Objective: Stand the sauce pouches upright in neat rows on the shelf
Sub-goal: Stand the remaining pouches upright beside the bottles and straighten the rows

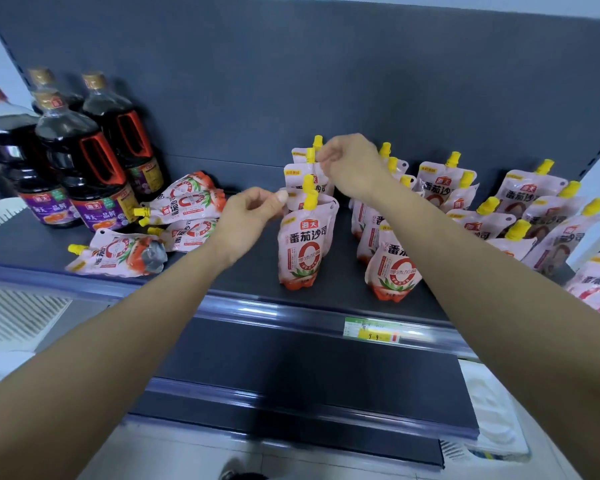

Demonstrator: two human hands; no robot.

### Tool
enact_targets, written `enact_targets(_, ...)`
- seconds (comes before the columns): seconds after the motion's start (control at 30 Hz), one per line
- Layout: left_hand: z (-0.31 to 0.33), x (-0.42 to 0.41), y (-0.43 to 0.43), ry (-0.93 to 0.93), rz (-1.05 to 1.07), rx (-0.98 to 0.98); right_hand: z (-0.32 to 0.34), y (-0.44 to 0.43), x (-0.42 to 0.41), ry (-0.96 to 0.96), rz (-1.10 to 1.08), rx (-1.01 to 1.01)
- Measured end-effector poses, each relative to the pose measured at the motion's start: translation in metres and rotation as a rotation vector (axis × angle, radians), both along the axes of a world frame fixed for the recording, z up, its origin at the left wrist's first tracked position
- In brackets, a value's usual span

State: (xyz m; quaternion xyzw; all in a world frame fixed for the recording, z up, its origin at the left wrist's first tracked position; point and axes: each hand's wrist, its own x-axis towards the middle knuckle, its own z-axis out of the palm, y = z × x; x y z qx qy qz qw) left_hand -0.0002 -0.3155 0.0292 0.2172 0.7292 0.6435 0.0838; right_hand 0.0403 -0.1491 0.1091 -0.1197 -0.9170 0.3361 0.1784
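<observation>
Both forearms reach forward over the shelf (257, 280), wrists level and fingers curled inward. The left hand (248, 218) pinches, between thumb and forefinger, the upper left corner of the second pouch (293, 200) in a single-file row. The right hand (352, 166), farther back and higher, pinches the top of the third pouch (293, 173) beside its yellow cap.

Just below the left hand's thumb stands the front pouch (303, 247), upright and facing forward. Under the right forearm a neighbouring row (394, 268) also stands upright, and the forearm hides part of it. More upright pouches (534, 199) lean in looser rows beyond the right arm. Left of the left hand several fallen pouches (184, 206) lie flat with caps pointing left, and beyond them stand dark sauce bottles (78, 164). A grey back panel (291, 81) closes the shelf behind both hands.

The pouches read "海天", "番茄沙司" and "零添加"; the bottles read "海天" and "一品鲜". A price tag (371, 332) on the rail below the right forearm is blurred.
</observation>
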Motion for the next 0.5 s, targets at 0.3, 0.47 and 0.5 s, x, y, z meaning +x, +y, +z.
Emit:
enact_targets(0.3,0.005,-0.036,-0.074,0.074,0.214,-0.045,0.009,-0.077,-0.042,0.086,0.207,0.148)
enact_targets(0.47,-0.008,-0.070,-0.131,0.051,0.349,-0.116,0.000,-0.118,-0.083,0.014,0.306,0.237)
enact_targets(0.5,-0.009,-0.079,-0.142,0.052,0.367,-0.134,-0.003,-0.125,-0.093,-0.007,0.314,0.249)
